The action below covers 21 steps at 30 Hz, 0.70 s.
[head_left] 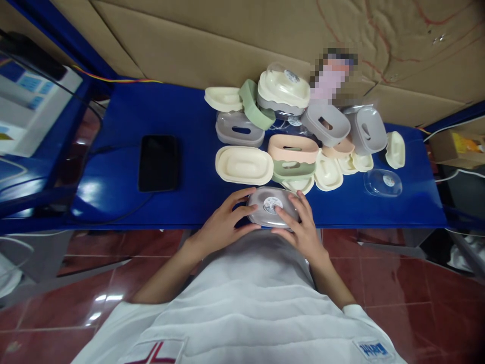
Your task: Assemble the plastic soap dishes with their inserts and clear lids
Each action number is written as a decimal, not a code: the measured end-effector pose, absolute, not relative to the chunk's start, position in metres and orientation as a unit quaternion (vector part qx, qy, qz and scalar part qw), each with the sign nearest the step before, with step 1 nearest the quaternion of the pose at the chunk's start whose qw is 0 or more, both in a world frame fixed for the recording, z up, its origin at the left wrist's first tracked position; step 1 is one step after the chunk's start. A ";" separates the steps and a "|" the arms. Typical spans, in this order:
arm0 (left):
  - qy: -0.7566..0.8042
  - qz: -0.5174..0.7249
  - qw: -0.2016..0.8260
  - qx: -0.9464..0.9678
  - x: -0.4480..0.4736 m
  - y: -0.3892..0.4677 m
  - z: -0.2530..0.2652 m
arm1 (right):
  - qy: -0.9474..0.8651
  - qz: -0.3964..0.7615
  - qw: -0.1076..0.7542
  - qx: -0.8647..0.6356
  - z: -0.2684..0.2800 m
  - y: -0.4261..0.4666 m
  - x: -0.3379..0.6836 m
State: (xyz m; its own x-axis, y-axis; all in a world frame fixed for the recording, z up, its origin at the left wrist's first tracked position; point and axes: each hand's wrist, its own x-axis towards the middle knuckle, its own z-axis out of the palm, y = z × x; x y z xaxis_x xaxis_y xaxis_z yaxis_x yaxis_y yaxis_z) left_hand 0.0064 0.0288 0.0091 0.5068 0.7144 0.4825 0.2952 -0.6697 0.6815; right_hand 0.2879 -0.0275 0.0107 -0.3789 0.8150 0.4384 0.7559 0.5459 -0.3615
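Observation:
At the table's front edge lies a grey soap box [257, 215] under a clear lid with a round printed sticker [273, 205]. My left hand [229, 220] grips its left end, fingers on the lid and thumb along the near side. From the right, my right hand [303, 225] holds the same box, its fingers spread over the lid and one fingertip at the sticker. Just beyond the box sit a cream soap dish [244, 165], a peach soap box part [293, 146] and a green one [291, 169].
Behind are grey trays [240, 130], a curved green piece [253, 106] and a lidded cream box [284, 88]. A loose clear lid [382, 183] lies at the right. A black phone-like device [158, 163] with a cable rests on the left of the blue table [197, 202].

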 end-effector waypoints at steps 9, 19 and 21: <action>0.305 0.380 0.270 0.830 0.006 0.029 0.009 | -0.838 0.074 0.292 -0.455 0.013 -0.023 0.291; 0.327 0.319 0.285 0.842 0.005 0.024 0.017 | -0.785 0.020 0.390 -0.481 0.029 -0.029 0.345; 0.340 0.316 0.281 0.840 0.005 0.023 0.018 | -0.740 -0.063 0.412 -0.529 0.032 -0.027 0.392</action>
